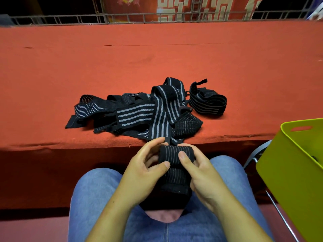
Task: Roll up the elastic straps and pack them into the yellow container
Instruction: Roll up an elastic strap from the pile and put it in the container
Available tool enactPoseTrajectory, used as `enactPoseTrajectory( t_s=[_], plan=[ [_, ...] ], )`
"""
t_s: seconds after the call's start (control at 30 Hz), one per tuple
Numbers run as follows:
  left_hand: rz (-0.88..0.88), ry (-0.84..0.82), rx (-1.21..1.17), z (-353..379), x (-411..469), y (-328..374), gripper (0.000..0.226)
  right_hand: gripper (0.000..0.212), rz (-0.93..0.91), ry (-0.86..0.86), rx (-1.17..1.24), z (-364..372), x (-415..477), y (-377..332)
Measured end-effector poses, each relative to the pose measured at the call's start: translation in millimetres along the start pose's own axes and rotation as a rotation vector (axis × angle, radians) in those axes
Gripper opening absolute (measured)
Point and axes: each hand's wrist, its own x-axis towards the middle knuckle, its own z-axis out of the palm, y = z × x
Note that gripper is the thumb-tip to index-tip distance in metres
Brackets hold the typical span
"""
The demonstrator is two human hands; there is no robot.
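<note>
Over my lap, both hands hold a black elastic strap with thin grey stripes, partly wound into a roll at its top. My left hand pinches its left side with thumb and fingers. My right hand grips the right side, thumb pressed on the roll. The strap's tail runs up to a tangled pile of black striped straps on the red table. One coiled strap lies apart, right of the pile. The yellow container stands at my right, tilted; most of its inside is out of view.
The red felt-covered table stretches wide behind the pile, its front edge just beyond my hands. A metal rail and a red banner stand at the back. A metal chair frame sits under the container. My knees in blue jeans are below.
</note>
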Motion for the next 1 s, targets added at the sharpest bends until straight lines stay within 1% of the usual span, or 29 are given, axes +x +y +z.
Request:
enactPoseTrajectory(
  t_s=[0.1,0.17,0.3,0.43,0.53,0.7,0.83,0.9,0.97,1.0],
  plan=[
    [-0.038,0.011,-0.016,-0.4,-0.3,2.2,0.043,0.039,-0.035,-0.027,-0.017,-1.8,-1.5,-1.7],
    [-0.064,0.008,0.003,0.2,-0.6,3.8,0.042,0.038,-0.039,-0.055,-0.024,-1.8,-3.6,-3.1],
    [-0.067,0.042,0.047,0.5,0.9,-1.3,0.031,0.040,-0.023,-0.083,-0.023,-0.7,-7.2,-4.9],
    [-0.028,0.070,0.116,-1.7,1.2,-4.7,0.033,0.041,0.043,-0.078,0.038,3.4,-6.6,-7.4],
    [0.002,0.076,0.115,-3.1,0.1,-3.1,0.036,0.043,0.089,-0.091,0.064,6.3,-6.3,-8.3],
    [0.027,0.005,0.162,-4.5,-2.1,-2.4,0.039,0.046,0.078,-0.050,0.089,7.9,-6.2,-7.7],
    [-0.002,-0.045,0.150,-2.8,-3.4,-1.2,0.033,0.042,0.068,0.004,0.126,7.4,-6.1,-5.2],
    [-0.020,-0.037,0.086,-1.5,-3.0,-1.0,0.026,0.036,0.058,0.000,0.118,6.5,-6.3,-4.7],
    [-0.030,-0.012,0.066,-0.1,-2.2,-0.6,0.027,0.027,0.048,-0.010,0.090,6.3,-6.6,-5.0],
    [-0.041,-0.002,0.061,0.3,-1.7,-1.1,0.028,0.025,0.043,-0.016,0.071,6.4,-6.7,-5.3]
  ],
)
